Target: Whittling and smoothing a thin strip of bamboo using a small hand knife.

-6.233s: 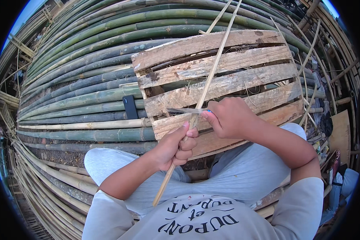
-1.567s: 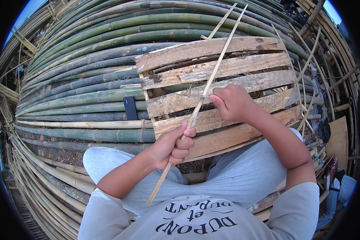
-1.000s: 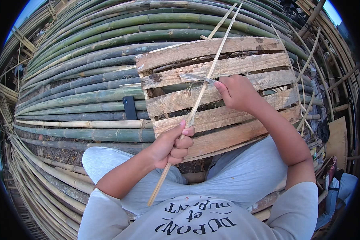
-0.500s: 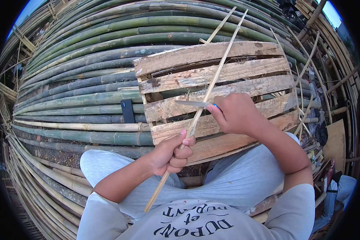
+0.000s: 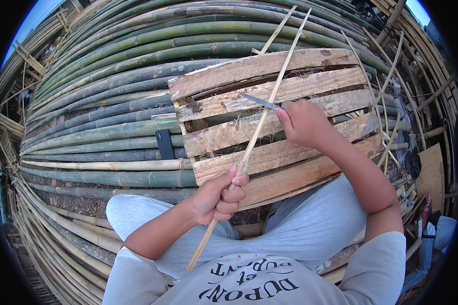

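Observation:
My left hand (image 5: pixel 223 197) is closed around a long, thin bamboo strip (image 5: pixel 263 118) near its lower part. The strip slants up and away to the right, across a slatted wooden crate (image 5: pixel 285 112), and its near end hangs over my lap. In my right hand (image 5: pixel 303 122) is a knife (image 5: pixel 259 100), its handle mostly hidden by my fingers. The blade points left and lies across the strip, about midway along the part beyond my left hand. Pale fibres hang from the strip just above my left fingers.
Green bamboo poles (image 5: pixel 163 58) lie in rows beyond and left of the crate. A dark phone (image 5: pixel 164 144) rests on them by the crate's left edge. Another split strip (image 5: pixel 276 31) lies past the far edge. Thin canes and a brown board (image 5: pixel 430 175) are at the right.
My right hand has moved the knife farther up the strip, away from my left hand, and the blade has tilted. The left hand keeps its grip in nearly the same place.

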Demonstrator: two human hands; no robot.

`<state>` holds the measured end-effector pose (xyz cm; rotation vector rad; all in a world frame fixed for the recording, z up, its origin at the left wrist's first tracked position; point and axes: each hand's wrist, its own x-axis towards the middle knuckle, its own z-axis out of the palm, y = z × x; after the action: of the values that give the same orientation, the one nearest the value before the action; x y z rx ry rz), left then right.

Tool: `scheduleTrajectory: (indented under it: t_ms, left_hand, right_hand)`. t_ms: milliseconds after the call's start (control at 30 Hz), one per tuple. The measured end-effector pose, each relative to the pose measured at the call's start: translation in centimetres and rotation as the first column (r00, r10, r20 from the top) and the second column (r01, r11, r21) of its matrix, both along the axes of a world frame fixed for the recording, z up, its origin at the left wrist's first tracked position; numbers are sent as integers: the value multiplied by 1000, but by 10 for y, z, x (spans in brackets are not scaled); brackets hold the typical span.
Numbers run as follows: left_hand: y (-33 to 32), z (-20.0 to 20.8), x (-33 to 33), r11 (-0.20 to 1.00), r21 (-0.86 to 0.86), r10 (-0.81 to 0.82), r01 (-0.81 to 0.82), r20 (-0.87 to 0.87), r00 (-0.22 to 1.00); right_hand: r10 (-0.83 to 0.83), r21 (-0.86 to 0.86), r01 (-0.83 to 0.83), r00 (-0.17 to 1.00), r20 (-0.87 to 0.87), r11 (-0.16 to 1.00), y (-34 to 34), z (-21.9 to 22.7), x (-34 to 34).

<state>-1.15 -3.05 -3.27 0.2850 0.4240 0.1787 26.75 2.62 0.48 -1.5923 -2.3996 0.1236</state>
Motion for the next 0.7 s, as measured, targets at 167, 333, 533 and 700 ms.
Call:
scheduleTrajectory:
  t_ms: [167,333,533,700]
  left_hand:
    - [7,-4,0,1000,-13,7,-7,27,1000]
    - [2,0,0,999,-39,19,-18,30,999]
    - [15,-6,-7,997,-74,21,-15,74,997]
    - [3,-1,-1,993,-114,42,-34,65,997]
  right_hand:
    - [-88,-25,89,996,13,996,13,17,-1]
    - [24,-39,-24,1000,-8,999,-5,5,-7]
    - [-49,65,47,999,22,997,6,10,-9]
    - [41,2,-41,997,68,999,2,4,1]
